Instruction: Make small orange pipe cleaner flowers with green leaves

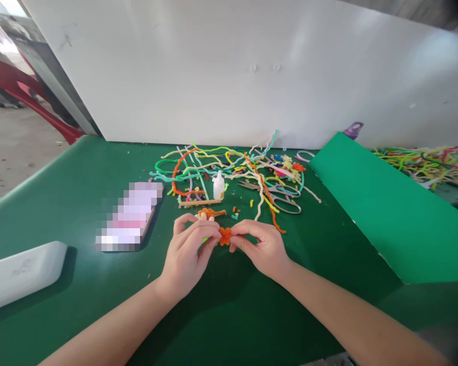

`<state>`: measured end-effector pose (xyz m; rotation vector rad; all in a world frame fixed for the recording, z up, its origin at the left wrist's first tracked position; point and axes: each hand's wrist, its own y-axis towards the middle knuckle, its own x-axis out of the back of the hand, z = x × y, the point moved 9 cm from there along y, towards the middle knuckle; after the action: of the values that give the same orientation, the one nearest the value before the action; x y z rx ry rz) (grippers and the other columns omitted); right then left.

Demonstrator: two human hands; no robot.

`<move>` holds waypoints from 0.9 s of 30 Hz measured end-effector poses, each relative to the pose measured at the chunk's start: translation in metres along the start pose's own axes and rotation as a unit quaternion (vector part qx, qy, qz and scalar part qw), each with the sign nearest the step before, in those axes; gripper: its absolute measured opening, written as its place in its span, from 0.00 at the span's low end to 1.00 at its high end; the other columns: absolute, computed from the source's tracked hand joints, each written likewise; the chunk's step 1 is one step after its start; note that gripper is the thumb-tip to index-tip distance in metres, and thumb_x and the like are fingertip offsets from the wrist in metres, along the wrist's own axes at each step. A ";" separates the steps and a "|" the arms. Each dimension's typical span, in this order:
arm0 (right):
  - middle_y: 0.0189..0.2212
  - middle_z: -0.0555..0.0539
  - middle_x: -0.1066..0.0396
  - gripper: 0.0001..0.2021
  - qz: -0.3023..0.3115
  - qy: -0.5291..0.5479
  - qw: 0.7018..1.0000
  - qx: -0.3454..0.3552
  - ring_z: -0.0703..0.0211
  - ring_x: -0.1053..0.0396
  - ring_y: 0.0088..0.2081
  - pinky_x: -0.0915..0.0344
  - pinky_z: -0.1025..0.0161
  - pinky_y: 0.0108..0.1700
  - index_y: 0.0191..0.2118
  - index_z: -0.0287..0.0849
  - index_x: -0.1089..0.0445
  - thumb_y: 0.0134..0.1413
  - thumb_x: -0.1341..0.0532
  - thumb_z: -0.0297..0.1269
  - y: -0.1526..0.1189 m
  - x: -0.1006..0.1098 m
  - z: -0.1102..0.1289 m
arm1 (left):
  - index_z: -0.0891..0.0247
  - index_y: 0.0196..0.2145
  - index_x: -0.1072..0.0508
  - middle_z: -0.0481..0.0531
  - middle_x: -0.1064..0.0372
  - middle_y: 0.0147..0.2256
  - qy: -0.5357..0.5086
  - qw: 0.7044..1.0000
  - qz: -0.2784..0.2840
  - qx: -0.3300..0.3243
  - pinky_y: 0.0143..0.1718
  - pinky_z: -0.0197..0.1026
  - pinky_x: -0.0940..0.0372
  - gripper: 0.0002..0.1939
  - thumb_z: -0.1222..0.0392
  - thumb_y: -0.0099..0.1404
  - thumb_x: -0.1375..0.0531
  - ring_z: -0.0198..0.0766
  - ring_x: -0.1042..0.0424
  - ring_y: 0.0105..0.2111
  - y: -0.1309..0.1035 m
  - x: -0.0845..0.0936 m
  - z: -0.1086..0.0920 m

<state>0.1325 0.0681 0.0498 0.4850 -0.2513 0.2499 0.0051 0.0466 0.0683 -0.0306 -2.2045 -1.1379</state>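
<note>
Between my two hands is a small orange flower of fuzzy stem material. My left hand pinches its left edge between thumb and forefinger, and my right hand pinches the right edge. A bit of green shows by the left fingers. Just beyond the left hand lies an orange and cream fuzzy piece, partly hidden by the fingers. A small white glue bottle stands upright behind it, near a thin wooden stick. Scissors lie open among the colored pipe cleaners.
A phone lies at the left, with a white case nearer the left edge. On the right is a green sheet, with more pipe cleaners beyond it. A white panel rises behind the green table.
</note>
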 end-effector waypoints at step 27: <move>0.32 0.47 0.27 0.04 -0.002 -0.185 0.966 0.182 0.64 0.29 0.34 0.32 0.68 0.37 0.38 0.41 0.32 0.56 0.41 0.28 -0.004 0.003 0.026 | 0.60 0.42 0.36 0.50 0.34 0.35 -0.104 0.985 0.051 0.127 0.46 0.47 0.39 0.11 0.64 0.61 0.41 0.36 0.32 0.32 -0.007 -0.007 0.019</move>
<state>0.1320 0.0521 0.0713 0.8993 -0.5738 0.1998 -0.0016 0.0581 0.0517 -0.1570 -2.4872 -0.8213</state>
